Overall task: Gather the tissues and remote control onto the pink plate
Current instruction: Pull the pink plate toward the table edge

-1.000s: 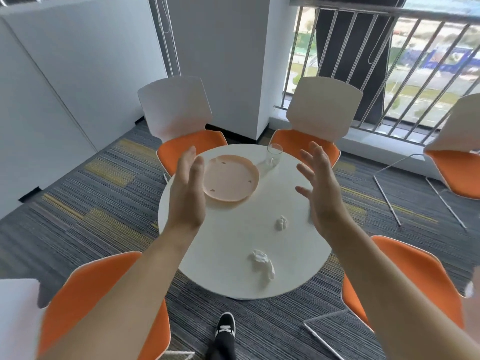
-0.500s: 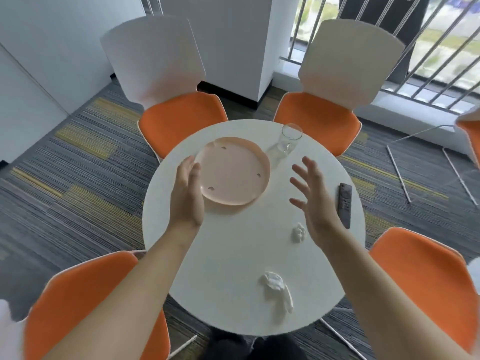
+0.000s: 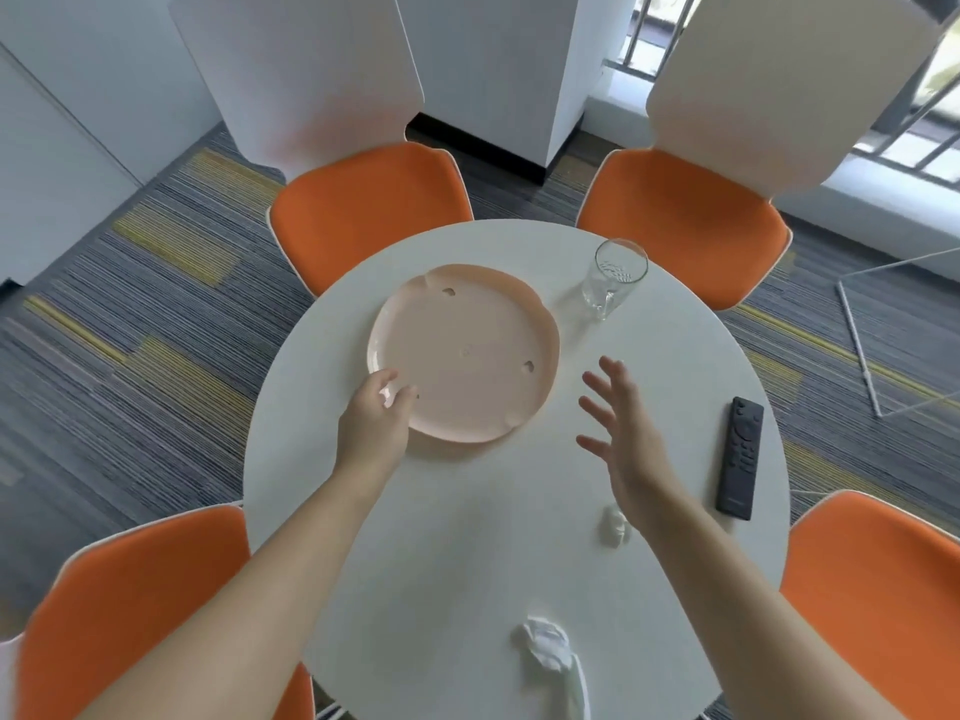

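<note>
We see a round white worktop [image 3: 467, 537] carrying a pink plastic plate [image 3: 467, 350], clear drinking glass [image 3: 613, 278], black remote control [image 3: 738, 457], and apparently two crumpled white tissues [image 3: 545, 644].

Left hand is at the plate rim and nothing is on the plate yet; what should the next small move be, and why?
Probably draw the right hand, open and empty, back to the small tissue beside its wrist and pinch it. The left hand already steadies the pink plate; the other tissue and remote lie farther off.

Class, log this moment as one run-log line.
left hand: gripping pink plate rim | right hand: open, empty | tissues, remote: on table
</note>
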A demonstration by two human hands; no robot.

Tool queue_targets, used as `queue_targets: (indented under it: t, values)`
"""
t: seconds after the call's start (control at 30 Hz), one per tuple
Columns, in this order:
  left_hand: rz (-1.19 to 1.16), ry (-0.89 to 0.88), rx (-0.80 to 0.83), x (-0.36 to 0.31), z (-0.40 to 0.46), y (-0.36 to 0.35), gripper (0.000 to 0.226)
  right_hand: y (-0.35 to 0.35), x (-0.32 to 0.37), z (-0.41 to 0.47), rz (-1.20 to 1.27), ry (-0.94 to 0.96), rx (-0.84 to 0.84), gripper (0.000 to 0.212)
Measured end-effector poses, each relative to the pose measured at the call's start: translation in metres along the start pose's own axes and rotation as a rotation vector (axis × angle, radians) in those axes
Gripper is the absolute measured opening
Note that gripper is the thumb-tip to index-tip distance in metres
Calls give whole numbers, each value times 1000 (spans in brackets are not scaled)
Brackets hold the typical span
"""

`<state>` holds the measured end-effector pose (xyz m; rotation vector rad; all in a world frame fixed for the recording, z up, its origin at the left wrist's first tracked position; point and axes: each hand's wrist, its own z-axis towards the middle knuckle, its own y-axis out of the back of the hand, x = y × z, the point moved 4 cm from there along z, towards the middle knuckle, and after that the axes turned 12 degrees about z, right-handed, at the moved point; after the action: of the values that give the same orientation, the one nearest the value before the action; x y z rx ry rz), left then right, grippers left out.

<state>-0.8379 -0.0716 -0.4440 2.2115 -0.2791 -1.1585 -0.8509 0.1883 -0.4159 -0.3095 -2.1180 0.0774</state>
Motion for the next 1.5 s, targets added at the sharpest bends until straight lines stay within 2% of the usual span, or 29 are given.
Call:
queue_targets:
  t: [0.13, 0.23, 0.33, 0.4, 0.5, 0.63, 0.97, 1.2, 1.5]
  values:
    - [177, -21, -67, 9, 21, -10, 32, 5, -14, 22, -27, -24, 19, 38]
    - [241, -16, -125, 15, 32, -14, 37, 11, -21, 33, -35, -35, 13, 36]
    - [210, 42, -176, 23, 38, -14, 47, 14, -24, 37, -27, -42, 5, 34]
    - [158, 91, -162, 31, 40, -16, 49, 16, -25, 38, -23, -44, 0, 36]
    - [45, 178, -136, 41, 38, -20, 36, 18, -24, 36, -39, -32, 2, 45]
    - [60, 174, -128, 46, 28, -24, 24, 25, -24, 30, -30, -25, -20, 47]
    - [-14, 185, -59, 60, -20, -48, 35, 56, -36, 5, -15, -37, -96, 46]
    - [-35, 191, -41, 62, -40, -64, 41, 67, -49, -1, -106, -106, -60, 60]
    - [-38, 195, -32, 70, -59, -74, 39, 78, -59, -1, -163, -174, -72, 69]
